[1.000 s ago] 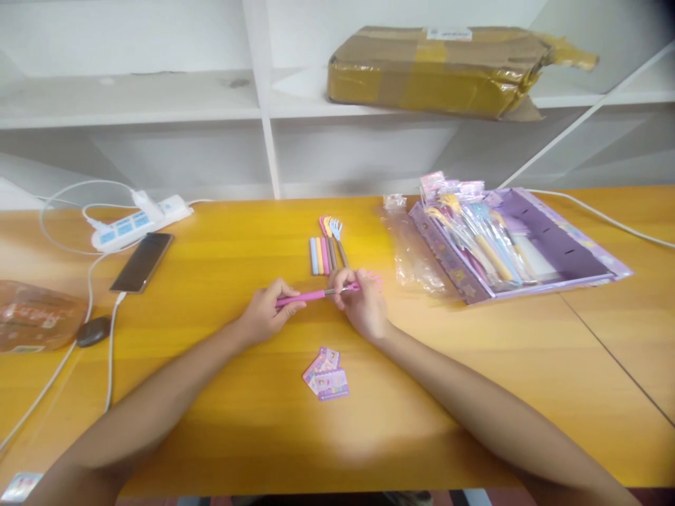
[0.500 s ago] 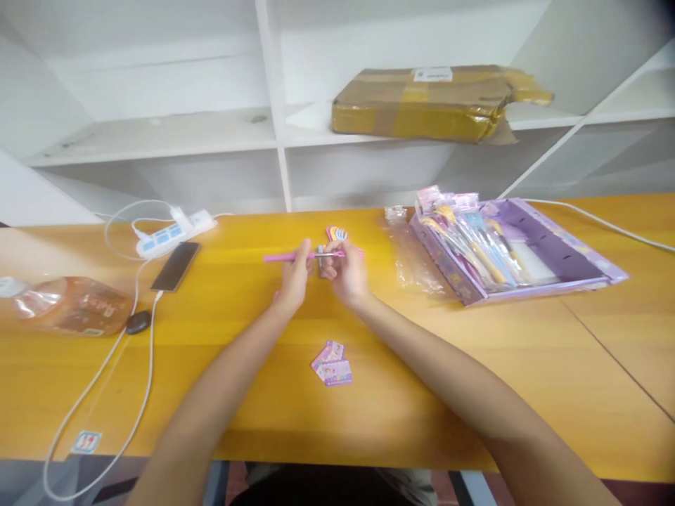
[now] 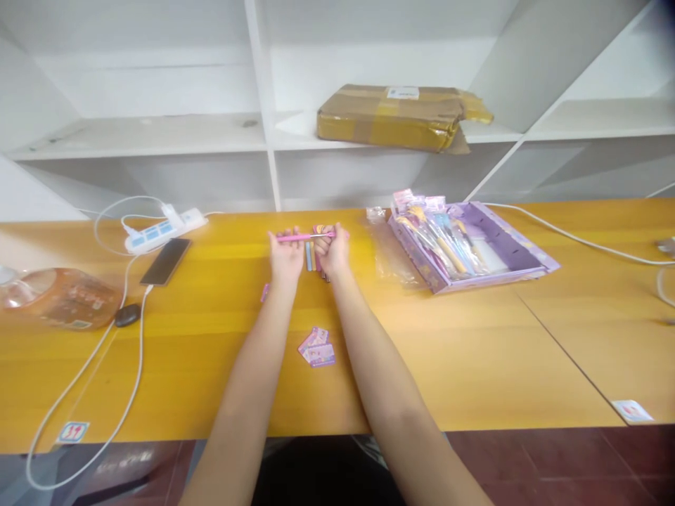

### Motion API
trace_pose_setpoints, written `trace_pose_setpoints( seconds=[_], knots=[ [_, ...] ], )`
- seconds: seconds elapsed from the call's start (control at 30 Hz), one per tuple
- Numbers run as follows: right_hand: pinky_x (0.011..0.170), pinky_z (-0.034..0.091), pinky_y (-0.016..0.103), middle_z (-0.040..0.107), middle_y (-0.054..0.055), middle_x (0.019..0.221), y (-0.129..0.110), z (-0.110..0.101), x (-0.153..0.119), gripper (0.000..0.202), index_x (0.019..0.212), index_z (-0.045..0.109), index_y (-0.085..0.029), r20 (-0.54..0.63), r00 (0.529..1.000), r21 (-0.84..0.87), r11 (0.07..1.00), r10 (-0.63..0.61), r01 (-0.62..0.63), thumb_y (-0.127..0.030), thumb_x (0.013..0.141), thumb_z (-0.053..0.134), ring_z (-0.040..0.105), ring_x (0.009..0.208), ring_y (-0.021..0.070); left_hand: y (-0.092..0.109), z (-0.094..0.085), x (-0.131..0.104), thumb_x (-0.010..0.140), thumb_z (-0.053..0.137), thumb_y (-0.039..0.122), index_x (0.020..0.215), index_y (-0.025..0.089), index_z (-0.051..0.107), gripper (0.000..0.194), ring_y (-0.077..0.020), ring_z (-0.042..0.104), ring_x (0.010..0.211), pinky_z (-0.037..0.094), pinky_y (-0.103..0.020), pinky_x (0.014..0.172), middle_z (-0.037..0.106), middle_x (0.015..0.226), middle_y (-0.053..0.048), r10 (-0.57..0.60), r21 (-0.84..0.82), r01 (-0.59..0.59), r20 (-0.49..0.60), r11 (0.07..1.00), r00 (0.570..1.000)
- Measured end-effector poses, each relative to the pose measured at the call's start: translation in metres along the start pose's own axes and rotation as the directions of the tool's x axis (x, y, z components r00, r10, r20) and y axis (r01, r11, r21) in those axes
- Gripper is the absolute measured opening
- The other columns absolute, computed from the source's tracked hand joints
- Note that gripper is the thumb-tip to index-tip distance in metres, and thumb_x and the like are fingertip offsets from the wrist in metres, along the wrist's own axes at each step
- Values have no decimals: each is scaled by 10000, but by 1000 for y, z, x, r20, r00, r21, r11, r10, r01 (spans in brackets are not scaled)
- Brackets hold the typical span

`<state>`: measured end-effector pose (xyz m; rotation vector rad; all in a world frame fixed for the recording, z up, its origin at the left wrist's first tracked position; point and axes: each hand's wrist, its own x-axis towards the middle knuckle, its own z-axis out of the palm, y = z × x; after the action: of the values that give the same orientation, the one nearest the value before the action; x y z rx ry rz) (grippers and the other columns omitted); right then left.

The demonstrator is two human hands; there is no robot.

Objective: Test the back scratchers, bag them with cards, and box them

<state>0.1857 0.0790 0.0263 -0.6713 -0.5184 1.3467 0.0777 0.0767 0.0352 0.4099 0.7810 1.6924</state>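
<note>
A slim pink stick with a metallic middle, like a pen or brush (image 3: pixel 295 237), lies level between my two hands. My left hand (image 3: pixel 287 258) has its palm turned up and holds the pink end between thumb and fingers. On the other end, my right hand (image 3: pixel 335 254) is closed, pinching it. Beneath and between the hands lie several small coloured sticks (image 3: pixel 310 256) on the table, partly hidden by my right hand. Small purple and pink cards (image 3: pixel 318 348) rest nearer to me. A small pink piece (image 3: pixel 264 292) is beside my left wrist.
A purple tray (image 3: pixel 506 235) with several wrapped brushes is on the right, clear plastic wrapping (image 3: pixel 393 256) beside it. On the left are a power strip (image 3: pixel 166 230), phone (image 3: pixel 166 261), orange bottle (image 3: pixel 68 299) and white cables. A taped cardboard box (image 3: pixel 390 118) sits on the shelf.
My left hand has turned palm up, its fingers now along the pink stick. The coloured sticks on the table show more between my hands. The whole view has shifted to the right.
</note>
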Motion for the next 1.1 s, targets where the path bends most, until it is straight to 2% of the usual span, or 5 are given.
trace_pose_setpoints(
  seconds=[0.27, 0.43, 0.67, 0.97, 1.1],
  knots=[
    [388, 126, 199, 146, -115, 558, 6, -11, -2, 527, 728, 406, -246, -51, 996, -3, 998, -67, 67, -627, 1068, 536, 91, 447, 81, 14, -18, 24, 1136, 362, 612, 710, 259, 244, 565, -145, 340, 532, 417, -247, 596, 199, 583, 79, 59, -54, -63, -67, 997, 996],
    [407, 165, 208, 309, -81, 623, 8, 2, -1, 540, 747, 419, -239, -41, 990, 15, 991, -132, 132, -664, 1063, 524, 135, 454, 67, 23, -15, 21, 1101, 398, 688, 712, 258, 349, 582, -141, 444, 582, 482, -250, 643, 349, 604, 51, 75, -72, -79, -55, 994, 996],
    [423, 221, 213, 280, -92, 570, 18, 18, -11, 564, 761, 505, -239, 37, 993, -3, 994, -109, 110, -718, 1058, 486, 206, 448, 85, -16, 16, -13, 1050, 637, 537, 804, 216, 511, 424, -122, 617, 646, 468, -226, 606, 565, 735, 12, -2, 40, 2, -5, 999, 1000],
    [393, 151, 207, 216, -112, 504, 19, 19, -13, 545, 774, 553, -229, 37, 999, -5, 1000, -6, 6, -642, 1104, 419, 124, 418, 86, -10, 11, -18, 1031, 694, 524, 772, 198, 528, 448, -60, 273, 434, 220, -218, 452, 287, 579, 109, 147, 158, -140, -33, 977, 989],
    [368, 145, 208, 171, -126, 496, 17, 17, -10, 478, 756, 540, -235, 19, 999, 9, 999, 37, -37, -577, 1084, 485, 95, 402, 85, 4, 13, -14, 983, 733, 588, 784, 194, 524, 489, -45, 242, 426, 193, -212, 432, 310, 595, 111, 186, 127, -175, -85, 976, 979]
  ],
)
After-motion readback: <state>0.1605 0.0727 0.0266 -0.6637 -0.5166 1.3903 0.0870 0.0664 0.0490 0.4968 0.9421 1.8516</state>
